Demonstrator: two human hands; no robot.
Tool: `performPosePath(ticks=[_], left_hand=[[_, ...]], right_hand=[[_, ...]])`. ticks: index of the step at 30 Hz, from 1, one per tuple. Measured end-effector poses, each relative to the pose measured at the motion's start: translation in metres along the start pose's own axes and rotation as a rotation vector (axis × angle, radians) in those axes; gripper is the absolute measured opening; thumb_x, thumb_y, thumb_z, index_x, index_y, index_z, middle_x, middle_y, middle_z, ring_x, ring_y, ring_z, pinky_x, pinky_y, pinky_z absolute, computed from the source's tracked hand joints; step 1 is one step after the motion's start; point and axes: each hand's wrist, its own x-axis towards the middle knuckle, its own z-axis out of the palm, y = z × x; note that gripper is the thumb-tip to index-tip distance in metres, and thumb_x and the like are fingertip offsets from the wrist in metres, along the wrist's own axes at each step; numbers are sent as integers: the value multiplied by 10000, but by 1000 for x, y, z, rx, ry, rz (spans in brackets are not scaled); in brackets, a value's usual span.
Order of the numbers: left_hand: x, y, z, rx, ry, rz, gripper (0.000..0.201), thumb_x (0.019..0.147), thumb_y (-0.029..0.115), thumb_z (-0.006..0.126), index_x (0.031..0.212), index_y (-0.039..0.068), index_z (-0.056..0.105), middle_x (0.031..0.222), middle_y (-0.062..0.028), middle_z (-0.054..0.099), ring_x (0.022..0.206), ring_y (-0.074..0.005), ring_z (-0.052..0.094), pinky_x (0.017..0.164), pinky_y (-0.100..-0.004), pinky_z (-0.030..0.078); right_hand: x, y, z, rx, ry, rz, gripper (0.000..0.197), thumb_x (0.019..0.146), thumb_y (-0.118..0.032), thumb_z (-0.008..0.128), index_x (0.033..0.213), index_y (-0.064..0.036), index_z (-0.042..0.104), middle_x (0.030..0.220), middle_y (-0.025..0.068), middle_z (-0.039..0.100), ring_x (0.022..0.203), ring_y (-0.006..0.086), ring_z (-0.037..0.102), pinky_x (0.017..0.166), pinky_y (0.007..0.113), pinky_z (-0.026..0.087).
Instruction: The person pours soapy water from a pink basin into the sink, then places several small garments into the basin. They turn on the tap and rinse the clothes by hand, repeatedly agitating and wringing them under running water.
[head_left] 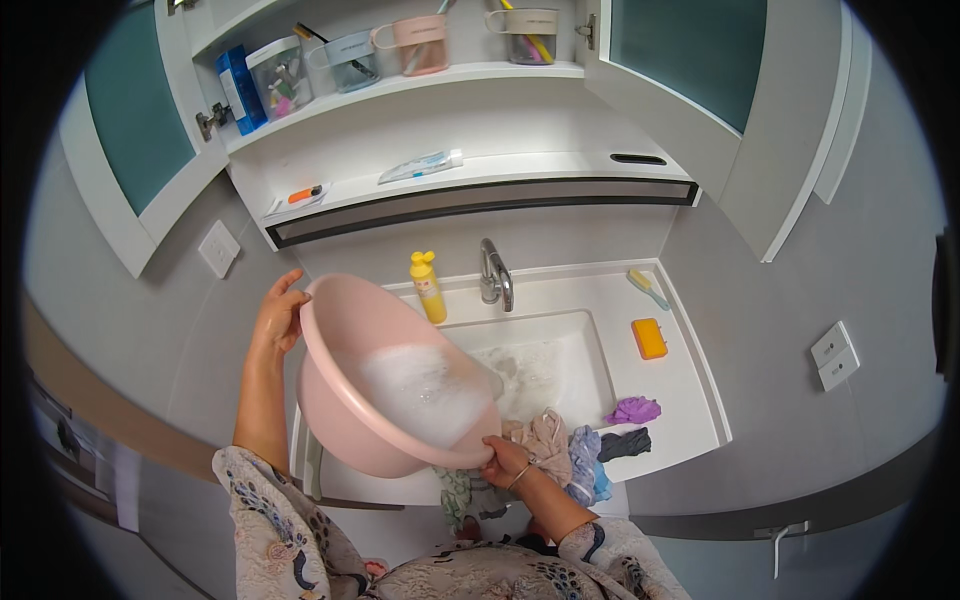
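Note:
Both my hands hold a pink plastic basin (340, 420) by its rim, tilted down to the right over the white sink (604, 355). My left hand (280, 312) grips the raised far-left rim, some fingers hidden behind it. At the lower near rim, my right hand (507, 460) is closed, with a bracelet at the wrist. White suds (415, 385) have gathered toward the basin's low side, at the lip above the sink. Foam residue (525, 375) lies on the sink bottom. Beside my right hand, crumpled clothes (548, 440) are heaped on the sink's front edge, some hanging over.
A chrome faucet (490, 275) and yellow bottle (428, 288) stand behind the sink. Right of it lie a brush (648, 290), orange sponge (649, 338), purple cloth (633, 410) and dark cloth (625, 444). Overhead, a cabinet door (690, 90) hangs open near shelved cups (418, 48).

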Motion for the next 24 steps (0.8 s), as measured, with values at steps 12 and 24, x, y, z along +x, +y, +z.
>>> performPosePath(ticks=[12, 24], left_hand=[[-2, 9, 8, -12, 35, 19, 604, 744, -22, 481, 1331, -6, 337, 792, -93, 573, 602, -144, 576, 494, -273, 494], [-16, 5, -14, 48, 4, 44, 606, 761, -11, 510, 1339, -1, 327, 923, -178, 585, 728, -222, 617, 602, -327, 532]], right_hand=[[14, 4, -7, 34, -129, 22, 178, 890, -233, 483, 933, -60, 486, 727, 50, 538, 525, 115, 473, 390, 200, 330], [3, 5, 8, 53, -61, -134, 170, 877, -199, 498, 911, -33, 481, 650, 74, 515, 446, 147, 452, 351, 253, 321]])
